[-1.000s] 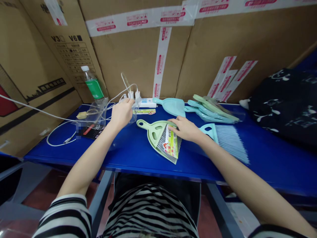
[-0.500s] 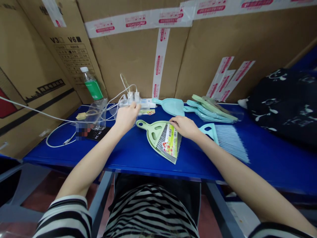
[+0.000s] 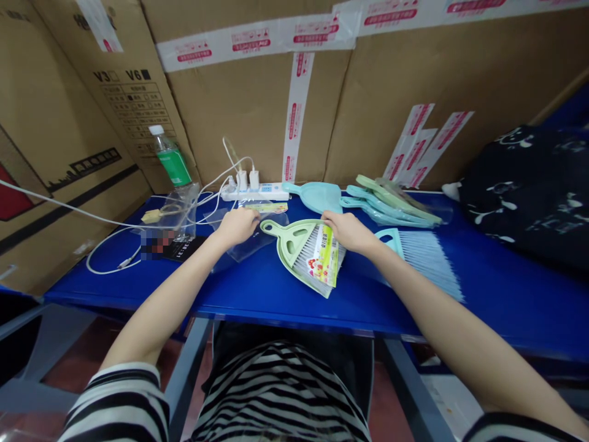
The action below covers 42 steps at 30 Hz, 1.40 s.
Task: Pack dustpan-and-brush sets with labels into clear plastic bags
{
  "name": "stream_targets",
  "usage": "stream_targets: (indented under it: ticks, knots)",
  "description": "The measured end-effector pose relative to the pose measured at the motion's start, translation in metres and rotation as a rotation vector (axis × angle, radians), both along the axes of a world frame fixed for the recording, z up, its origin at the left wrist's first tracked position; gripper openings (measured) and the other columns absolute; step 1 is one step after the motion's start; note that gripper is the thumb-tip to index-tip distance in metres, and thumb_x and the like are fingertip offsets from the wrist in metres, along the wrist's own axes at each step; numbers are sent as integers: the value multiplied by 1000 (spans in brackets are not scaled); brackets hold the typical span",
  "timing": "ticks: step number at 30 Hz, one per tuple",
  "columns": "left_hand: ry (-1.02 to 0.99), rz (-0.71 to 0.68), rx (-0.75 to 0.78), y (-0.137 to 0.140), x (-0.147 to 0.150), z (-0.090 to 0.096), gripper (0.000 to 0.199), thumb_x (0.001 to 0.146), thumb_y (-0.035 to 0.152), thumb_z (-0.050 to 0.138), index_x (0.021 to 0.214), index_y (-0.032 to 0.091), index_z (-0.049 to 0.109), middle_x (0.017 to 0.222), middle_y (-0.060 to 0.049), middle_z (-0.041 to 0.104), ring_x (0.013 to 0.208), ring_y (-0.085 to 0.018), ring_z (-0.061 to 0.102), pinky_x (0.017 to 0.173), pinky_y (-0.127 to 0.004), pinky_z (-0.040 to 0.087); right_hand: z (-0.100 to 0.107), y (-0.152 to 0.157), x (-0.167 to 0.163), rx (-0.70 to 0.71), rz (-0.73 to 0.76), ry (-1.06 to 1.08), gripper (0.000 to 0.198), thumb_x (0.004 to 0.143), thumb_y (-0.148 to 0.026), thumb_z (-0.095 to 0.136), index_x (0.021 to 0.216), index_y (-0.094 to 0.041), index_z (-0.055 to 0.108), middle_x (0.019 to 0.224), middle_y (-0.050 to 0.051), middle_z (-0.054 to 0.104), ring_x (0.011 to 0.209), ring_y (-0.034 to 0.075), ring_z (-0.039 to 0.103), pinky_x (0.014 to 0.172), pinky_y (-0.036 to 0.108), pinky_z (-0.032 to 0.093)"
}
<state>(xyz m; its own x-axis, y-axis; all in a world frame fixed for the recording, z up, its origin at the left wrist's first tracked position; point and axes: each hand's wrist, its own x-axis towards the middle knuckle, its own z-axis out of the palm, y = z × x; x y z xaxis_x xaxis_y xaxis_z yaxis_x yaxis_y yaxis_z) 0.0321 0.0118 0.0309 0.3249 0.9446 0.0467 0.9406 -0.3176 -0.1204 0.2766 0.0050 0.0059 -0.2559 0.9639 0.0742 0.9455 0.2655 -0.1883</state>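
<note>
My right hand [image 3: 348, 232] pinches the upper rim of a light green dustpan [image 3: 289, 244], just above the blue table. A small brush with pale bristles [image 3: 306, 261] sits nested in the pan, with a yellow and white printed label [image 3: 326, 258] over the bristles. Left of the dustpan's looped handle, my left hand [image 3: 239, 226] is closed on a clear plastic bag [image 3: 251, 242], its fingertips partly hidden. Behind that hand lies another printed label strip [image 3: 271, 208]. A light blue brush [image 3: 427, 258] rests to the right, partly behind my right forearm.
A light blue dustpan [image 3: 319, 196] and a stack of bagged dustpan sets [image 3: 396, 205] lie along the back. A power strip [image 3: 271, 191] with white cables, a bottle [image 3: 173, 159] and a phone [image 3: 184, 247] are at left. A dark patterned bag [image 3: 529, 196] stands right; cardboard walls [image 3: 257, 110] the back.
My left hand has come down and nearer from the power strip, with the clear bag now below it. My right hand has shifted the green dustpan slightly right and tilted it.
</note>
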Motion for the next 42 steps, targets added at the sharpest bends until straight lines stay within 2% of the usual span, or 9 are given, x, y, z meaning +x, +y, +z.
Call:
stream_targets:
  ticks: [4,8,14,20,23,29,36,39,42]
  knots:
    - [-110,-46,-27,-2,3,2,29,92,19,40,104,18,67,106,-11,70,97,-27,66,81,-36,50,3,-1,1,-12,-20,8,30,91,-17,33,94,-20,63,86,11,71,76,25,65,62,29,41]
    - [-146,-68,-17,-1,4,-1,27,90,20,44,103,17,67,94,-11,71,92,-26,67,81,-35,49,2,0,6,41,-44,-8,30,91,-19,33,93,-20,63,85,12,70,75,26,64,58,30,39]
    - [-156,-61,26,-5,10,-8,40,90,19,43,128,13,53,79,-9,69,87,-27,66,77,-36,49,1,-2,3,20,54,61,29,90,-17,34,86,-21,62,81,7,70,73,21,64,62,27,42]
    - [-276,-182,-23,-9,16,-13,42,89,18,43,130,14,50,65,-2,64,70,-21,64,73,-32,48,6,-5,-1,-24,-27,47,29,90,-14,33,86,-20,61,88,10,71,81,24,65,66,28,43]
    - [-316,-244,-59,-9,16,-14,43,90,19,43,132,14,48,64,0,63,64,-19,61,70,-30,47,7,-2,6,2,-46,49,29,90,-15,33,84,-20,60,89,12,71,83,26,65,65,30,42]
    - [-334,-268,-67,-7,13,-16,42,88,19,46,129,13,49,65,0,62,63,-18,59,69,-31,46,6,5,21,76,-60,30,28,90,-17,34,80,-21,59,88,13,69,85,28,64,66,31,42]
    - [-574,-366,-155,-2,13,-24,38,90,18,41,127,13,49,64,2,62,61,-15,59,70,-29,48,-3,0,-1,26,-47,109,26,90,-16,34,83,-21,59,85,10,69,78,25,64,62,29,40]
    - [-512,-286,-181,-4,13,-15,37,92,17,38,127,13,50,71,-1,66,69,-17,64,75,-30,49,-8,1,-5,26,-30,137,24,90,-17,35,82,-22,57,84,9,69,76,24,63,60,28,38]
    - [-293,-96,-131,-6,7,0,42,90,9,35,128,15,51,90,-8,70,88,-21,67,83,-35,50,-13,5,-2,44,-8,150,22,89,-18,36,79,-23,56,81,7,68,72,23,61,59,28,37]
